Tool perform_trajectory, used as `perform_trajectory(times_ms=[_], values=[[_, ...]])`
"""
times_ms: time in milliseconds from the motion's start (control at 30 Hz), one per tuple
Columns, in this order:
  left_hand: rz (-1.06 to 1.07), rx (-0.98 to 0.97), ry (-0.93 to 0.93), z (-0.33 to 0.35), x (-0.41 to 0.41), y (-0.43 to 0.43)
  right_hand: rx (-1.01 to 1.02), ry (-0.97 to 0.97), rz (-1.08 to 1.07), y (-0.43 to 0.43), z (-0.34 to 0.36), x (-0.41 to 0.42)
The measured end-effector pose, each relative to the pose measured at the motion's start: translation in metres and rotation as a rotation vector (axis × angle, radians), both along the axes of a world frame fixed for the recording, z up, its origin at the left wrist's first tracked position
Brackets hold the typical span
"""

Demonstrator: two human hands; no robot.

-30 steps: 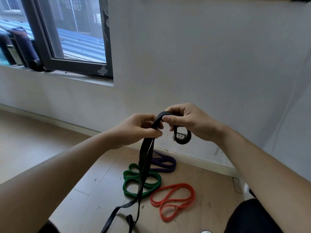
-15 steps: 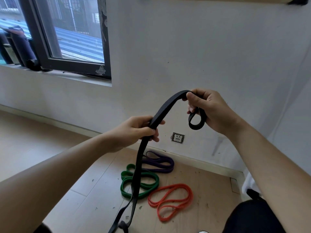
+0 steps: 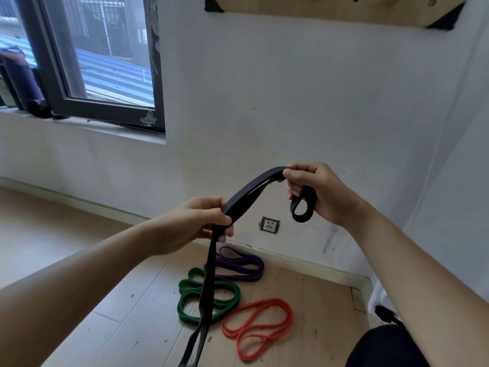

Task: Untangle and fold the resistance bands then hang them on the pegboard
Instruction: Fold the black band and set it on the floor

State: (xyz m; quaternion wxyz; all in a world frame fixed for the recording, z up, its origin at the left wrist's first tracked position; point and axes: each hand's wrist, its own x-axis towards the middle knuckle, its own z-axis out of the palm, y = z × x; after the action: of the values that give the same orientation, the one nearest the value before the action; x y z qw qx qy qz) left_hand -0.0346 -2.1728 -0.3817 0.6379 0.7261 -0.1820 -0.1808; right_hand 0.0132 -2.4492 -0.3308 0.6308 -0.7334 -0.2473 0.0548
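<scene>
I hold a black resistance band (image 3: 246, 193) in both hands in front of the white wall. My right hand (image 3: 315, 193) pinches its upper end, where a small loop curls under the fingers. My left hand (image 3: 197, 223) grips the doubled band lower down, and the rest hangs down past the bottom edge of the view. On the wooden floor below lie a green band (image 3: 190, 292), a purple band (image 3: 246, 263) and an orange band (image 3: 264, 327), each in loose loops. The bottom edge of the wooden pegboard (image 3: 330, 9) shows high on the wall.
A dark-framed window (image 3: 100, 62) stands at the left above a sill. A wall socket (image 3: 269, 225) sits low on the wall behind the band. A dark object (image 3: 383, 345) fills the bottom right corner.
My hands have moved apart: the right hand has lifted up and to the right with the looped end, drawing the band through the left hand. The view has tilted up, showing the pegboard's edge.
</scene>
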Motion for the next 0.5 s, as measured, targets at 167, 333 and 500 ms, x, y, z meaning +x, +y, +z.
perform_trajectory(times_ms=[167, 333, 500], values=[[0.07, -0.102, 0.052, 0.005, 0.003, 0.003, 0.002, 0.096, -0.016, 0.0, 0.001, -0.001], [0.127, -0.09, -0.047, 0.008, 0.004, 0.008, -0.042, 0.173, -0.034, 0.005, 0.003, -0.003], [0.112, -0.037, -0.067, 0.006, 0.002, 0.01, -0.04, 0.154, -0.036, 0.007, 0.003, -0.004]])
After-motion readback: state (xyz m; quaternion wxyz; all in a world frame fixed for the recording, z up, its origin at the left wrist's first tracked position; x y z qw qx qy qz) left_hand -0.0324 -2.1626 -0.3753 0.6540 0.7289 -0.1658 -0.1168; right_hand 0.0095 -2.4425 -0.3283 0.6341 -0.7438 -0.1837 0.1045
